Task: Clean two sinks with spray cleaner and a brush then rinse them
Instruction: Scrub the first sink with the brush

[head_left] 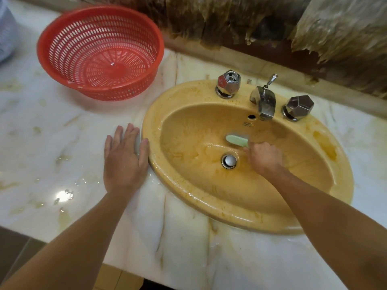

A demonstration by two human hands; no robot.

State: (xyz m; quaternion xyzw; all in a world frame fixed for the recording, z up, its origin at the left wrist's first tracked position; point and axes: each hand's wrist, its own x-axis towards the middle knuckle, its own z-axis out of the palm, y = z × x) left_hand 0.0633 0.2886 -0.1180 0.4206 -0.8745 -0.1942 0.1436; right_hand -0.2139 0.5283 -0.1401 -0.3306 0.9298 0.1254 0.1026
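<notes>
Handle end of pale green plastic brush (236, 140) hidden inside right hand (265, 159); bristles face down, unseen. Pale blue striped object (6, 34) far left cut off by edge, unidentifiable. Round red slotted plastic basket (98, 9): far rim blurred. Small printed mark (248, 124) inside yellow oval ceramic sink (219, 212) unreadable.

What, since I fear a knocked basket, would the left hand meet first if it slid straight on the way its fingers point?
Probably the red basket: the left hand lies flat on the marble counter, fingers aimed at the basket's near wall, only bare counter between.
</notes>
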